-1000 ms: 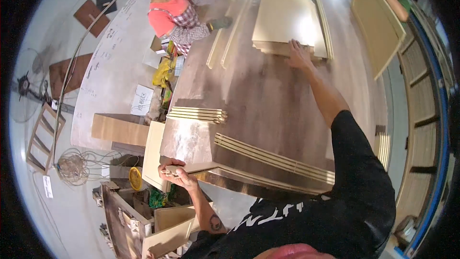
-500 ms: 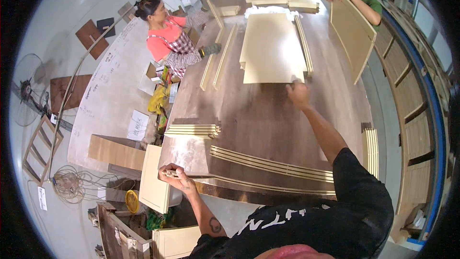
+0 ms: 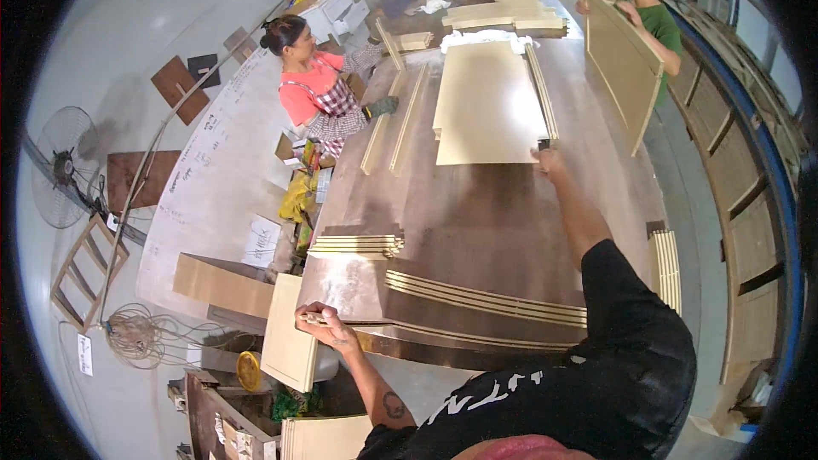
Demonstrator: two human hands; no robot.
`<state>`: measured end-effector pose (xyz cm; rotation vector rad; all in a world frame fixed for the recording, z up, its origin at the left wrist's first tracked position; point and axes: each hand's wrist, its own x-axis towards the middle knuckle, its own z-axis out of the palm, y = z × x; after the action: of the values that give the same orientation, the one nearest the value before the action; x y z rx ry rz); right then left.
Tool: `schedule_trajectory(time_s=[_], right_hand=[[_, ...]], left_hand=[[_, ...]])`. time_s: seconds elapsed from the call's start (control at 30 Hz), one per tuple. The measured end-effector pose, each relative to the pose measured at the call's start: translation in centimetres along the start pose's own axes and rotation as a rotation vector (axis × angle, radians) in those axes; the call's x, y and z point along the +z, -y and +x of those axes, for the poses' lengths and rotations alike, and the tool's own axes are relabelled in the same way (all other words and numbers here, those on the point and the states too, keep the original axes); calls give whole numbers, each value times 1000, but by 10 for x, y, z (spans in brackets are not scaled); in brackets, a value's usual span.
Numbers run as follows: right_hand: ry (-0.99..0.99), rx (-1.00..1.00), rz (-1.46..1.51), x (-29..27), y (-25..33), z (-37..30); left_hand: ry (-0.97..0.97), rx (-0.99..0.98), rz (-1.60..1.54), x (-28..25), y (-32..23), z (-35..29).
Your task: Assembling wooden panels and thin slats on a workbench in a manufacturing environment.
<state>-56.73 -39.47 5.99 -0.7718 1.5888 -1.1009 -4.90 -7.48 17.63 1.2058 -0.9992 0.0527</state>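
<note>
My left hand (image 3: 322, 324) grips the near end of a thin pale wood strip (image 3: 443, 330) lying along the front of the brown table (image 3: 477, 221). More long pale strips (image 3: 486, 298) lie just behind it. My right hand (image 3: 549, 158) is stretched far across the table and rests at the near right corner of a stack of large pale boards (image 3: 490, 106), touching a narrow strip (image 3: 542, 94) laid along the stack's right side.
A short stack of strips (image 3: 356, 244) lies at the table's left edge. A person in a red top (image 3: 319, 98) works at the left, another in green (image 3: 652, 21) holds an upright panel (image 3: 622, 64). A fan (image 3: 64, 166) stands far left.
My right hand has drawn back toward me across the table, from resting on the board stack to its near corner. My left hand stays on the strip end.
</note>
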Motion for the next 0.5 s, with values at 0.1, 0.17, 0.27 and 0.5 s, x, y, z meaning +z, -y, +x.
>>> schedule_trajectory(time_s=[0.1, 0.17, 0.27, 0.5], right_hand=[[-53, -92, 113, -5, -5, -47], [-136, -130, 201, -27, -24, -66], [339, -241, 503, -53, -31, -138], [64, -187, 186, -56, 3, -152]], left_hand=[[40, 66, -18, -1, 2, 1], [56, 102, -28, 6, 8, -3], [27, 55, -32, 2, 7, -8], [69, 48, -103, -11, -9, -4]])
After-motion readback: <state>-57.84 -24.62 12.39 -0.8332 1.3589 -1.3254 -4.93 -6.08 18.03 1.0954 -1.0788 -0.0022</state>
